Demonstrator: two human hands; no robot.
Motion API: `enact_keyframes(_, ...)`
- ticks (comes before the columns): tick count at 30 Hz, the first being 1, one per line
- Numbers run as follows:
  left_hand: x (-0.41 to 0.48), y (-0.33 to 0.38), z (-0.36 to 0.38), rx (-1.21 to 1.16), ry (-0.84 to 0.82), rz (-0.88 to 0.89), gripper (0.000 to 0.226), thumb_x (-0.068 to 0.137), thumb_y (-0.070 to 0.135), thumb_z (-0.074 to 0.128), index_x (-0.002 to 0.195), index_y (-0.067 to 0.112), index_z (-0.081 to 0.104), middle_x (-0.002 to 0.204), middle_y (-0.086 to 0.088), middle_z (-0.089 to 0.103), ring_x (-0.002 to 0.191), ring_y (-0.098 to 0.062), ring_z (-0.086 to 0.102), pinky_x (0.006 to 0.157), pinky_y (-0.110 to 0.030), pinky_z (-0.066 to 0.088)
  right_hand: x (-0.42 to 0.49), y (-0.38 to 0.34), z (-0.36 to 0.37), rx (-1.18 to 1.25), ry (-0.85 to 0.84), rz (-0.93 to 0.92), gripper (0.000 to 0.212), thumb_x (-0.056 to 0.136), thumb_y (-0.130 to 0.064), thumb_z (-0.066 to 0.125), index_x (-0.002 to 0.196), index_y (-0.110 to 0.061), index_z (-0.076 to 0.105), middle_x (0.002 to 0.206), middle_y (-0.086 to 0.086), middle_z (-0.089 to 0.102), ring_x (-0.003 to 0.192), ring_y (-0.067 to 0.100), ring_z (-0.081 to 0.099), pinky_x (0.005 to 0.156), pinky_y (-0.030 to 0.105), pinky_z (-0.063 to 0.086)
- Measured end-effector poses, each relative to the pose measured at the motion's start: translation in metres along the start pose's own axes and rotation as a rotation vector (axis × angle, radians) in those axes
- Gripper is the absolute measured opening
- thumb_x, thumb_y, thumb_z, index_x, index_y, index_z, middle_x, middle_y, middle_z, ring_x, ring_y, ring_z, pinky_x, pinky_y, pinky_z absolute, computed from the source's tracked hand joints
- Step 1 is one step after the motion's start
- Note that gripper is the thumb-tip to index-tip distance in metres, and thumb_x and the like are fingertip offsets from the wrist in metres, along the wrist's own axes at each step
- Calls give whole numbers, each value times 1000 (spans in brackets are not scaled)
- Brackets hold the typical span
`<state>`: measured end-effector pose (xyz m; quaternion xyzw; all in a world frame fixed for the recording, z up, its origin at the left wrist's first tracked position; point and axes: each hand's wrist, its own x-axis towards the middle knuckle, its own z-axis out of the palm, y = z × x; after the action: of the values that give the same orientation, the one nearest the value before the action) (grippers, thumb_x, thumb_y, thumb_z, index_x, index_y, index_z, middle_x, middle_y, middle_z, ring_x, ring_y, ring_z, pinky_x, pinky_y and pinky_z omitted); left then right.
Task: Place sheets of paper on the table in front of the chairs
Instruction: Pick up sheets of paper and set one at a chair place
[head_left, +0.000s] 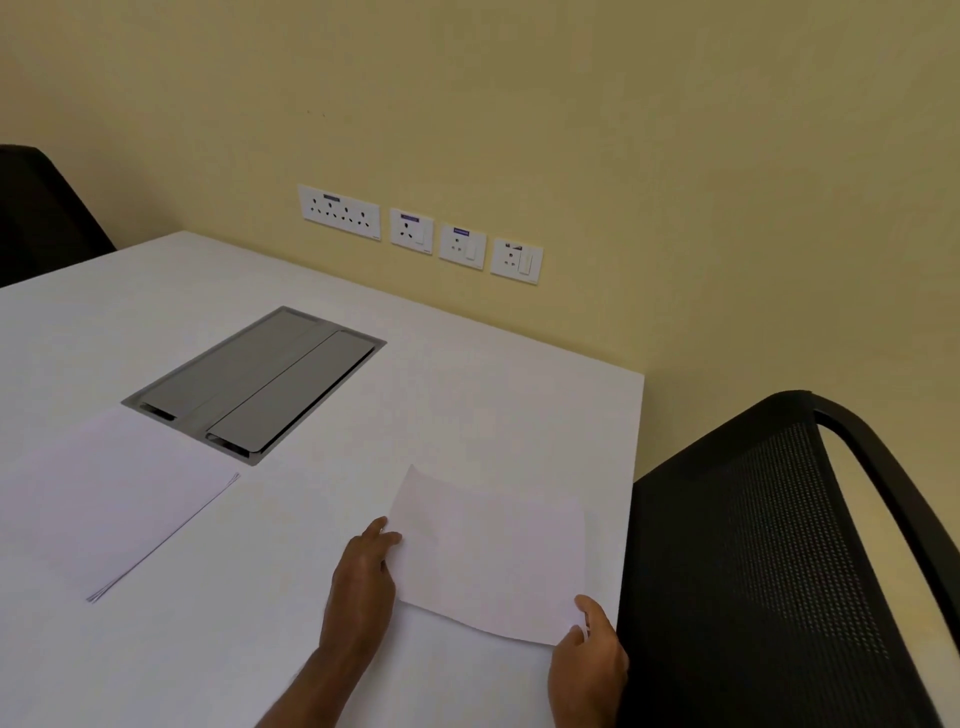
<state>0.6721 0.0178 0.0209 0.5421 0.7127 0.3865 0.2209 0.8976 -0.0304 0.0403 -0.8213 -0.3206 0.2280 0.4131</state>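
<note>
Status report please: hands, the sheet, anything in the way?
Left hand and right hand pinch the sheet, by the black chair. Paper stack lies apart, left. Not in the way.

The tabletop is showing a smooth, matt white finish, and the sheet is looking like thin matt paper. The hatch is gleaming dully as grey metal; the chair is showing black mesh.
</note>
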Motion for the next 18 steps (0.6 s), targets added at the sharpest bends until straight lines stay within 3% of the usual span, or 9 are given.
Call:
enact_keyframes(5, 5, -1, 12, 94, -83, 1, 47, 92, -1, 38, 118, 27, 65, 148, 6, 47, 131, -15, 45, 106, -34, 40, 4, 2, 7, -76, 1, -58, 35, 88, 14, 55, 118, 0, 67, 122, 18, 66, 115, 38, 61, 100, 46, 47)
enact_keyframes(11, 11, -6, 22, 144, -128, 56, 48, 90, -1, 40, 122, 26, 62, 152, 6, 41, 135, -15, 43, 109, -33, 37, 11, 5, 11, -220, -87, -108, 44, 88, 13, 55, 129, -3, 59, 132, 16, 59, 122, 34, 56, 103, 41, 44)
enact_keyframes(15, 11, -12, 27, 171, -181, 92, 44, 98, 33, 40, 141, 34, 45, 148, 25, 38, 123, 7, 36, 100, -23, 29, 15, 10, 13, -326, -130, -138, 48, 89, 7, 58, 136, -4, 53, 137, 16, 55, 124, 33, 55, 104, 40, 44)
enact_keyframes(18, 14, -15, 32, 122, -192, 91, 49, 97, 44, 39, 145, 39, 37, 145, 32, 34, 131, 6, 33, 106, -25, 25, 17, 12, 13, -500, -138, -201, 54, 93, -7, 58, 144, -16, 44, 147, 6, 45, 130, 23, 48, 106, 33, 42)
